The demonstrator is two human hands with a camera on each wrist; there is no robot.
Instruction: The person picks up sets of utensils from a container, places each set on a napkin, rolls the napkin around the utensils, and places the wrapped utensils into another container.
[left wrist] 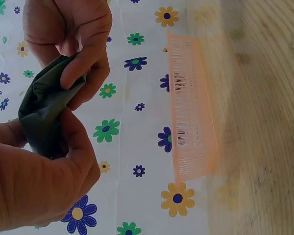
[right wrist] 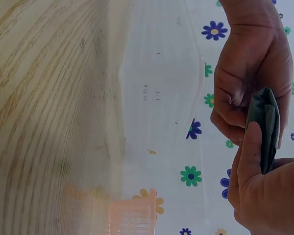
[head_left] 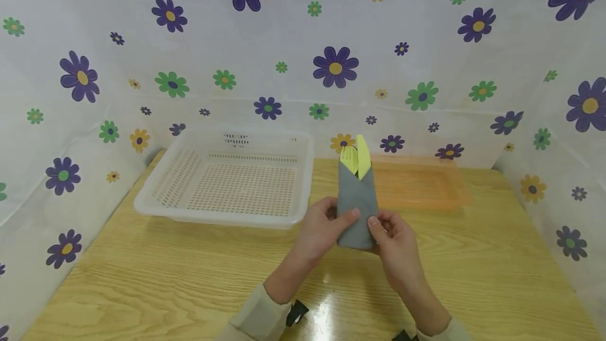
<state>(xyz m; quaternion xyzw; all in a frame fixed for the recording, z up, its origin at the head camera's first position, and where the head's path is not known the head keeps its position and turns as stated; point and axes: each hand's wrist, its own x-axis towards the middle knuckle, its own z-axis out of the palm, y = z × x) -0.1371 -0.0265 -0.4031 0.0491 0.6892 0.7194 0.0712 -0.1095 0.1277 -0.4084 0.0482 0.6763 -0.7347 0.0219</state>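
Note:
A folded grey napkin [head_left: 357,204] stands upright between both hands, raised over the table's middle. Out of its crossed top fold stick a yellow-green fork [head_left: 349,158] and a knife [head_left: 363,157] of the same colour; part of something darker shows between them. My left hand [head_left: 326,226] grips the napkin's left side, thumb across its front. On the lower right edge my right hand [head_left: 395,236] pinches it with the thumb in front, the fingers behind. Both wrist views show the napkin's folded bottom end [left wrist: 46,105] between the two hands; the cutlery is hidden there.
A white perforated basket [head_left: 227,220] sits on the wooden table [head_left: 189,272] at the back left. Farther right, behind the hands, lies a shallow orange basket [head_left: 426,204]. A flower-printed white sheet [head_left: 284,30] encloses the back and sides.

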